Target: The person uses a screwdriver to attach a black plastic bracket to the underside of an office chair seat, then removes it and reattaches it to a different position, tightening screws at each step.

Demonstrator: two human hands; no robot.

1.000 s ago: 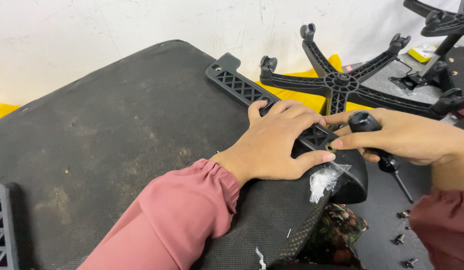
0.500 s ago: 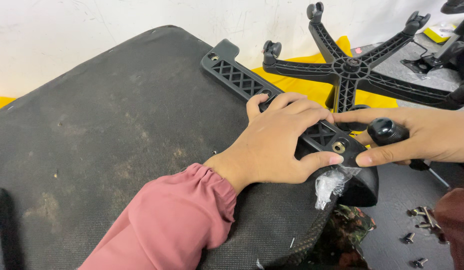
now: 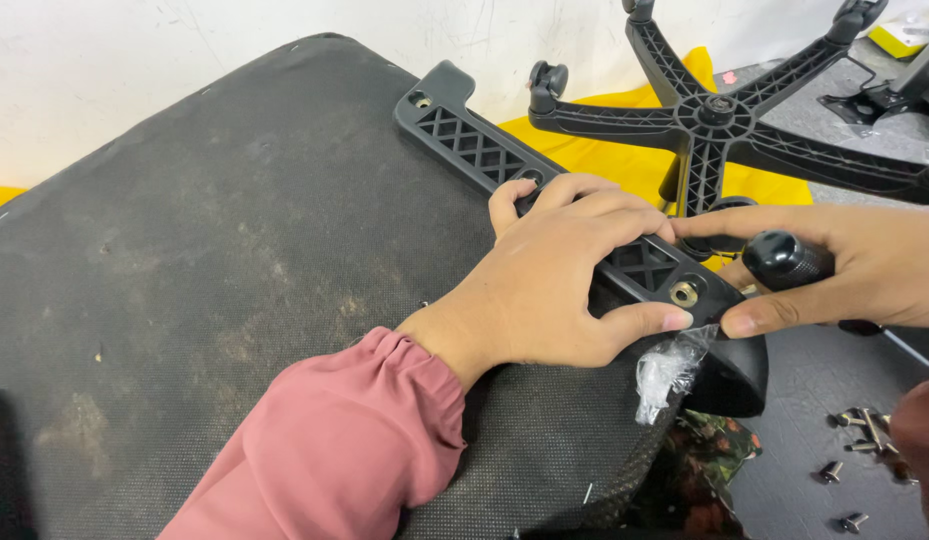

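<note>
An armrest bracket is pinned to an upturned seat while a screwdriver is brought to its bolt hole.

The dark fabric seat underside [image 3: 234,270] spreads away behind the left knuckles, and the black webbed armrest bracket [image 3: 484,155] is laid along its edge, passing under the left hand [image 3: 554,290], whose fingers are clamped over it, thumb tip just beside the metal bolt [image 3: 684,293]. The right hand [image 3: 864,270] is closed round the black screwdriver handle [image 3: 787,258], fingertips near that bolt. The bracket would best be kept flat and the tool squared to the bolt before turning, so the thread is not crossed. Beyond the right fingers a five-armed chair base [image 3: 719,120] stands on yellow sheeting [image 3: 624,150] before a white wall; loose screws [image 3: 854,470] are scattered below the right wrist.
</note>
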